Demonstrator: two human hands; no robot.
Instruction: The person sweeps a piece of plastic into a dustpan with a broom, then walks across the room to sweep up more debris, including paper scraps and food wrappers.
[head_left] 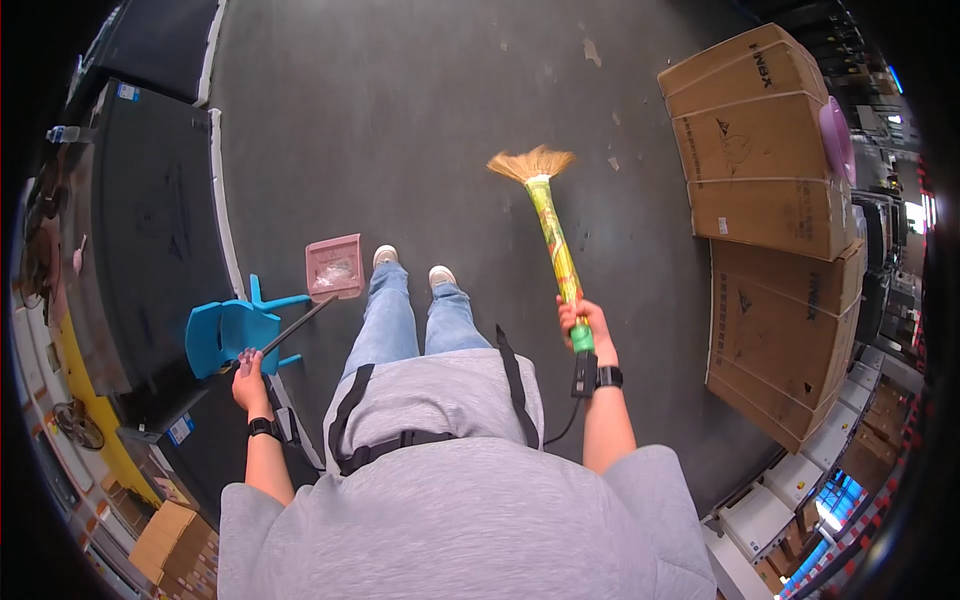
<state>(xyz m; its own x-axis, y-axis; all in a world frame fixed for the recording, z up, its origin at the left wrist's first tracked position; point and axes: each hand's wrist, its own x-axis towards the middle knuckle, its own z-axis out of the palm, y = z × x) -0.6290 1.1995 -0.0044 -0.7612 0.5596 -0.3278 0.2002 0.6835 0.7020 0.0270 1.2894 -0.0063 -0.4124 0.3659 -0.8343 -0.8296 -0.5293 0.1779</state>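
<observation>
My right hand (588,322) is wrapped round the green lower end of a broom (554,240) with a yellow, red and green patterned handle. Its straw bristles fan out at the far end, over the grey floor. In my left hand (249,380) is the dark handle of a pink dustpan (320,262), the fingers closed near its end. The pan lies left of my feet and holds some whitish debris. Each wrist wears a black band, and a small black device sits at the right one.
A blue plastic chair (235,330) stands at the left, beside a row of dark cabinets (160,220). Large strapped cardboard boxes (750,150) line the right side. Several pale scraps (591,52) or marks show on the floor (400,120) ahead.
</observation>
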